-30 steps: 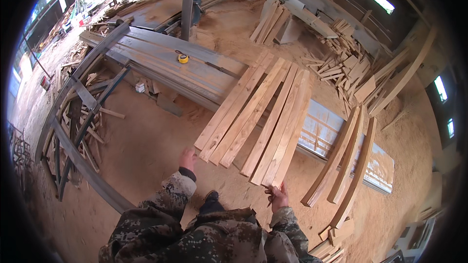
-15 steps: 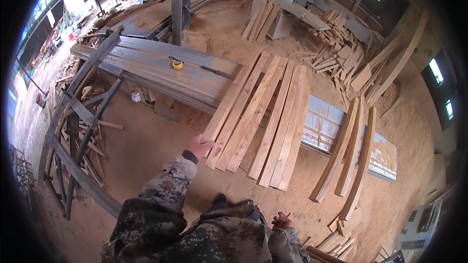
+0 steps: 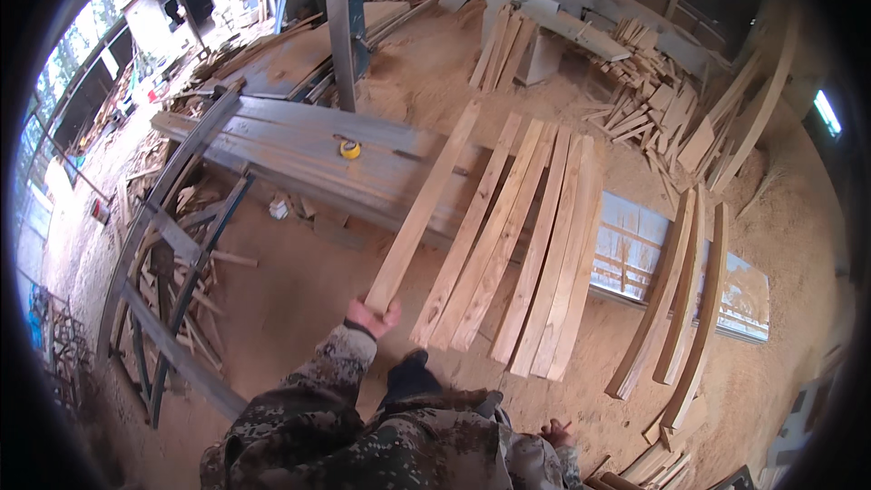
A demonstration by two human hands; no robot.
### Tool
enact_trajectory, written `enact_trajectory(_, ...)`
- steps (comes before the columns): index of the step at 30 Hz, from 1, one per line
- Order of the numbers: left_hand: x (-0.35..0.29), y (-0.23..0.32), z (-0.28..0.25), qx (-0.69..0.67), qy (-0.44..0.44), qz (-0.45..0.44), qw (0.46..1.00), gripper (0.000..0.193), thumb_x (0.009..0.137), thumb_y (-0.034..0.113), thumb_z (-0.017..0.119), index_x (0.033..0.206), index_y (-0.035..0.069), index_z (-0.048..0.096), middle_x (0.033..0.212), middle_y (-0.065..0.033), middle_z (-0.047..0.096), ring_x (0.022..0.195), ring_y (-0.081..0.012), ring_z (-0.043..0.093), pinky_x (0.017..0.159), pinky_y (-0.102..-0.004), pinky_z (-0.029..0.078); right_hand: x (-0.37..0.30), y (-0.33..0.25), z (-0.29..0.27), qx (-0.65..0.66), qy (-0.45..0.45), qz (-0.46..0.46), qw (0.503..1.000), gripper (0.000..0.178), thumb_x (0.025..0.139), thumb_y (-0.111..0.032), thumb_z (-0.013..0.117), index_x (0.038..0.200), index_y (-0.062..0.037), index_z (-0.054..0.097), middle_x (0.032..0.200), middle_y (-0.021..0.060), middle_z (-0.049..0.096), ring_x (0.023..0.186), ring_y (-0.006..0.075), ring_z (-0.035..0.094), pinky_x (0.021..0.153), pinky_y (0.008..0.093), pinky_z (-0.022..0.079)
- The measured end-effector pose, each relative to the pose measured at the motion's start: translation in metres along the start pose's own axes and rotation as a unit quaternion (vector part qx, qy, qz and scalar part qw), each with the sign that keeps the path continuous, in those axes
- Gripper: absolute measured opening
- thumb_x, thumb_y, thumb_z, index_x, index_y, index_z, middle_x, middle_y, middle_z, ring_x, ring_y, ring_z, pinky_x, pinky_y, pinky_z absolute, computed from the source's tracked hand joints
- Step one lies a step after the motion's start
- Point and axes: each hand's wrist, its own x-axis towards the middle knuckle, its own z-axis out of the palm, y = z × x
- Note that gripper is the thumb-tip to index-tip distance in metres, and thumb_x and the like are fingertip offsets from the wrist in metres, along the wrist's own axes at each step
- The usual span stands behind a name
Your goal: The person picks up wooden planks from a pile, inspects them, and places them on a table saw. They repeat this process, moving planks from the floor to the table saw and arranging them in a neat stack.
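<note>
My left hand (image 3: 374, 317) is closed round the near end of a wooden strip (image 3: 425, 207). This strip slants away from me over the metal workbench (image 3: 295, 141), with a gap between it and the other boards. Just to its right, several similar wooden strips (image 3: 522, 236) lie side by side across the bench, their near ends jutting toward me. Down by my right side, my right hand (image 3: 557, 434) has its fingers curled, with a small thin stick poking out; its kind is too small to make out.
A yellow tape measure (image 3: 348, 150) rests on the bench. Farther right, three curved wooden pieces (image 3: 655, 299) lie across a shiny metal surface (image 3: 619, 234). A curved metal frame (image 3: 168, 236) stands at the left. Wood offcuts (image 3: 655, 95) are heaped at the back right, and sawdust covers the ground.
My left hand has drawn the leftmost strip toward me and away from the other strips, widening the gap. The whole view has shifted slightly. My right hand remains low at my side.
</note>
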Motion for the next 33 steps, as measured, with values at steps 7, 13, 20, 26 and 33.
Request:
enact_trajectory(7,-0.003,0.032,-0.025,0.037,-0.026,-0.036,0.998,0.04,0.094,0.032,0.042,0.1,-0.004,0.06,0.082,-0.0222,0.063,0.064,-0.0325,0.056,0.059,-0.0403,0.045,-0.017,0.073,0.018,0.001,0.05,-0.035,0.998,0.008,0.09,-0.028,0.058,0.094,-0.0228,0.054,0.073,0.0017,0.053,0.063,0.0222,0.052,0.047,0.0354,0.032)
enact_trajectory(13,0.006,0.052,-0.048,0.075,0.042,-0.11,0.99,0.044,0.098,0.03,0.037,0.11,-0.006,0.058,0.088,-0.0234,0.063,0.073,-0.0351,0.06,0.069,-0.0444,0.049,-0.013,0.109,0.062,-0.022,0.079,-0.04,0.996,0.01,0.091,-0.031,0.057,0.095,-0.0217,0.055,0.074,0.0023,0.054,0.065,0.0224,0.053,0.051,0.0355,0.034)
enact_trajectory(20,0.042,0.075,-0.075,0.137,-0.021,-0.199,0.97,0.06,0.102,0.049,0.037,0.125,-0.004,0.056,0.111,-0.0262,0.066,0.093,-0.0395,0.065,0.083,-0.0499,0.052,-0.012,0.116,0.076,-0.044,0.104,-0.04,0.993,0.014,0.092,-0.034,0.056,0.096,-0.0204,0.055,0.075,0.0031,0.055,0.067,0.0226,0.054,0.054,0.0357,0.036)
enact_trajectory(26,0.091,0.089,-0.049,0.202,-0.022,-0.167,0.965,0.066,0.1,0.057,0.035,0.123,0.001,0.059,0.107,-0.0231,0.068,0.088,-0.0349,0.067,0.081,-0.045,0.053,-0.011,0.117,0.075,-0.049,0.119,-0.037,0.991,0.018,0.093,-0.037,0.056,0.097,-0.0193,0.055,0.076,0.0037,0.056,0.069,0.0228,0.055,0.058,0.0359,0.038)
enact_trajectory(33,0.13,0.093,-0.023,0.191,-0.041,-0.137,0.971,0.072,0.096,0.067,0.031,0.112,0.005,0.063,0.087,-0.0202,0.068,0.072,-0.032,0.066,0.066,-0.0402,0.052,-0.002,0.118,0.074,-0.053,0.125,-0.03,0.99,0.022,0.094,-0.04,0.054,0.098,-0.018,0.056,0.078,0.0045,0.057,0.072,0.023,0.056,0.061,0.0361,0.041)
